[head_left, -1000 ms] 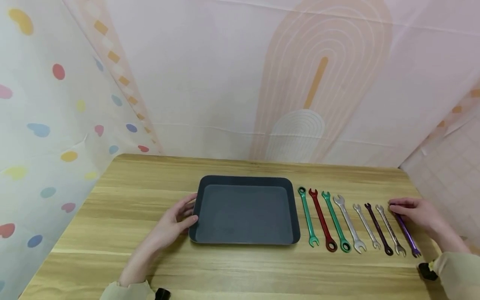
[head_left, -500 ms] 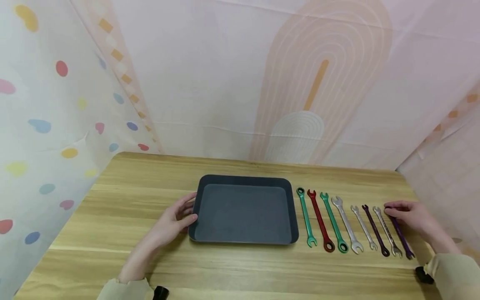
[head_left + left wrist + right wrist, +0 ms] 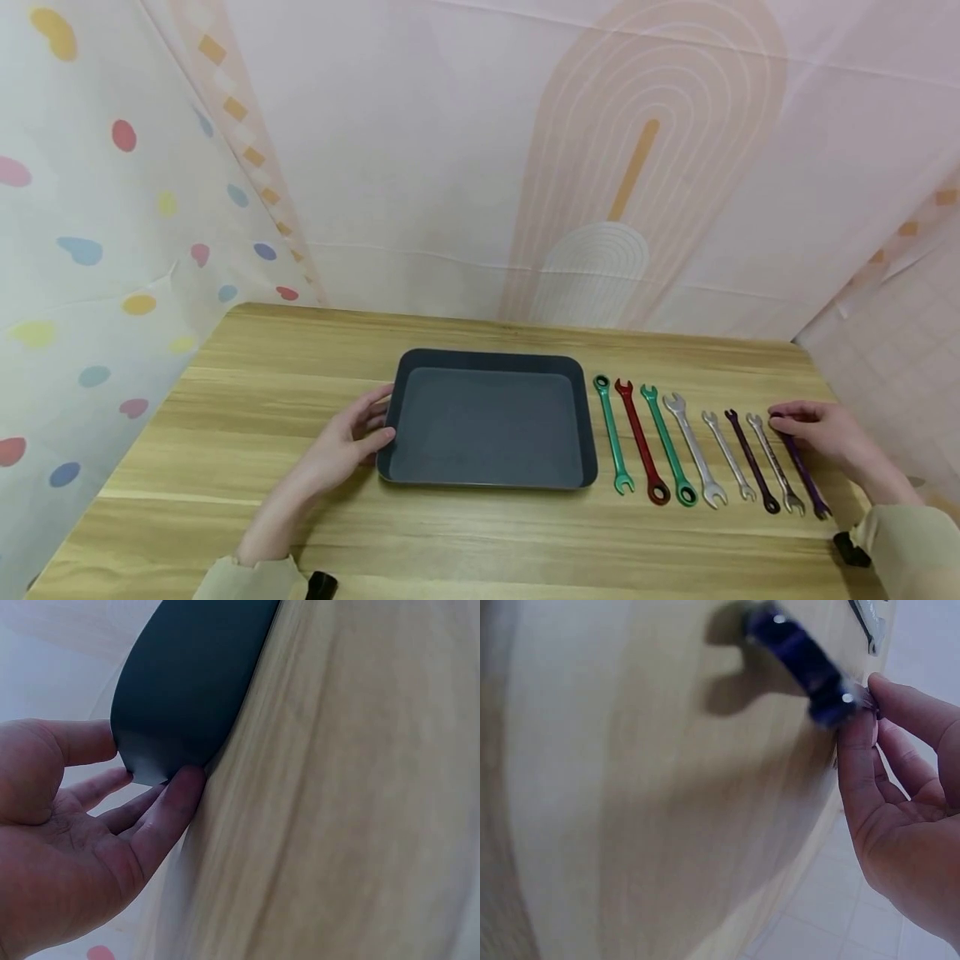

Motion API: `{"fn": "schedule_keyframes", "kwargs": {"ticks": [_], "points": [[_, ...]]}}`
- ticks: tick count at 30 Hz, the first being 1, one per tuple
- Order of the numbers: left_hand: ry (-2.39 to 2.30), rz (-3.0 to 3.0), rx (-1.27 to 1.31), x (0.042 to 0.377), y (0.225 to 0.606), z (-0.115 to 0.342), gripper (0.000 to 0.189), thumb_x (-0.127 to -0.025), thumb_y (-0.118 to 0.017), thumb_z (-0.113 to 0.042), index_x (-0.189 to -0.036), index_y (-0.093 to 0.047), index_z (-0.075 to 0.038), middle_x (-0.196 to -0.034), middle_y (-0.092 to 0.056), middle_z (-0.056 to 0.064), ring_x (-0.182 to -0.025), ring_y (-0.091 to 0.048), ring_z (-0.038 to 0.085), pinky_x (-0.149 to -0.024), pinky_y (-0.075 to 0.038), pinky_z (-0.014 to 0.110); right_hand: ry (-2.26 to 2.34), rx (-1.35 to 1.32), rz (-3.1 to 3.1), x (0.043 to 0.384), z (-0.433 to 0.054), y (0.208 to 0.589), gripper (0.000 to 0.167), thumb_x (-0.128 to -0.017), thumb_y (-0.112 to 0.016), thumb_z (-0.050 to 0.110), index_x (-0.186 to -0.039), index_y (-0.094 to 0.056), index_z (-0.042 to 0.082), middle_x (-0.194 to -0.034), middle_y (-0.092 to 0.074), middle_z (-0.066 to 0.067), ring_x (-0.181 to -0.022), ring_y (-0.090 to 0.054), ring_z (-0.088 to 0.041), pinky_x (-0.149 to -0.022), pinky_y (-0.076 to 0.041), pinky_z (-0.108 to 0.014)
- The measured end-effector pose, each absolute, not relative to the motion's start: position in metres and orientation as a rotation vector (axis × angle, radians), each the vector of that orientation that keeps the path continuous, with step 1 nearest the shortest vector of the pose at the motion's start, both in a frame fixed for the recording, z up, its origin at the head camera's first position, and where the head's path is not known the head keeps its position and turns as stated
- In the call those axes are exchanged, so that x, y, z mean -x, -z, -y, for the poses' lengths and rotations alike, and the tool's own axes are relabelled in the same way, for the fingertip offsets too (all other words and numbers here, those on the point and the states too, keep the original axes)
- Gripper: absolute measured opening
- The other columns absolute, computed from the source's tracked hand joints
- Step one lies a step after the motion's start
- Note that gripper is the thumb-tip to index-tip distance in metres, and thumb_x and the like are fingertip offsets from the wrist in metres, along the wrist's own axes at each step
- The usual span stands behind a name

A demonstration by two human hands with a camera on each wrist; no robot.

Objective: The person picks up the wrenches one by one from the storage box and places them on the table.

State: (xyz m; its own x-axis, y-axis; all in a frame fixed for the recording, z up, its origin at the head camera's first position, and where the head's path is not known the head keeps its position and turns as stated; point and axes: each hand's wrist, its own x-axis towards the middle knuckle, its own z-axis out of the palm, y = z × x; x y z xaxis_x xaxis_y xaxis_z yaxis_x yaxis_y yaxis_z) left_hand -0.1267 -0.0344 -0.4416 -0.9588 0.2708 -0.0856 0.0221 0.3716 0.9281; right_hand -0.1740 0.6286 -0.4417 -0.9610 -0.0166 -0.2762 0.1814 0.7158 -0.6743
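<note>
A dark grey baking tray [image 3: 491, 427] lies on the wooden table in the head view. My left hand [image 3: 339, 443] grips its left side. Seen from the left wrist, the thumb [image 3: 86, 742] is at the rim and the other fingers lie along the outside of the tray wall [image 3: 187, 675]. At the far right, my right hand [image 3: 828, 433] pinches the upper end of a purple wrench [image 3: 804, 475] between thumb and fingers. In the right wrist view the open-ended head of that wrench [image 3: 799, 664] points toward the camera and casts a shadow on the table.
Between tray and right hand lies a row of wrenches: a green one [image 3: 613, 437], a red one [image 3: 641, 437], another green one [image 3: 667, 442], then silver and dark ones, the last silver one [image 3: 776, 462] beside the purple wrench. A patterned cloth [image 3: 420, 167] hangs behind the table [image 3: 315, 350].
The head view has shifted slightly. Over the last second the purple wrench and right hand have moved a little left in view; the left hand stays at the tray.
</note>
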Motion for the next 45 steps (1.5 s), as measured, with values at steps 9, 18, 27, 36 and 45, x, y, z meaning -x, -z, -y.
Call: {"fn": "schedule_keyframes", "kwargs": {"ticks": [9, 18, 27, 36, 45], "points": [[-1.636, -2.403, -0.267, 0.126, 0.441, 0.032, 0.066, -0.106, -0.058, -0.005, -0.164, -0.028, -0.001, -0.160, -0.043, 0.036, -0.145, -0.049, 0.051, -0.089, -0.057, 0.022, 0.985, -0.140, -2.726, 0.172, -0.626, 0.437, 0.050, -0.108, -0.059, 0.021, -0.135, -0.054, -0.021, -0.105, -0.075, 0.001, -0.079, -0.056, 0.015, -0.071, -0.055, -0.015], [-1.637, -2.399, -0.266, 0.125, 0.441, 0.033, 0.066, -0.106, -0.058, -0.005, -0.164, -0.028, -0.001, -0.160, -0.043, 0.036, -0.145, -0.049, 0.051, -0.088, -0.057, 0.021, 0.817, -0.100, -2.852, 0.172, -0.623, 0.436, 0.046, -0.106, -0.062, 0.026, -0.127, -0.063, -0.015, -0.101, -0.071, -0.007, -0.077, -0.050, 0.007, -0.067, -0.047, -0.019], [-1.638, -2.398, -0.277, 0.126, 0.440, 0.033, 0.066, -0.106, -0.058, -0.004, -0.164, -0.028, 0.001, -0.160, -0.042, 0.037, -0.145, -0.049, 0.052, -0.089, -0.057, 0.022, 0.752, -0.088, -2.937, 0.173, -0.620, 0.438, 0.040, -0.103, -0.067, 0.022, -0.121, -0.067, -0.014, -0.097, -0.070, -0.014, -0.076, -0.049, 0.005, -0.065, -0.045, -0.019], [-1.623, -2.410, -0.273, 0.126, 0.440, 0.035, 0.066, -0.106, -0.058, -0.006, -0.164, -0.028, -0.001, -0.161, -0.042, 0.036, -0.145, -0.048, 0.050, -0.091, -0.056, 0.020, 0.799, -0.090, -2.896, 0.173, -0.617, 0.436, 0.042, -0.105, -0.064, 0.020, -0.123, -0.063, -0.018, -0.099, -0.071, -0.017, -0.073, -0.050, 0.008, -0.064, -0.050, -0.020], [-1.605, -2.423, -0.271, 0.126, 0.439, 0.035, 0.066, -0.106, -0.058, -0.006, -0.164, -0.028, -0.001, -0.160, -0.042, 0.036, -0.146, -0.049, 0.050, -0.093, -0.056, 0.021, 0.814, -0.102, -2.884, 0.176, -0.616, 0.438, 0.043, -0.105, -0.064, 0.021, -0.124, -0.062, -0.018, -0.100, -0.071, -0.018, -0.072, -0.052, 0.006, -0.064, -0.051, -0.020]]}}
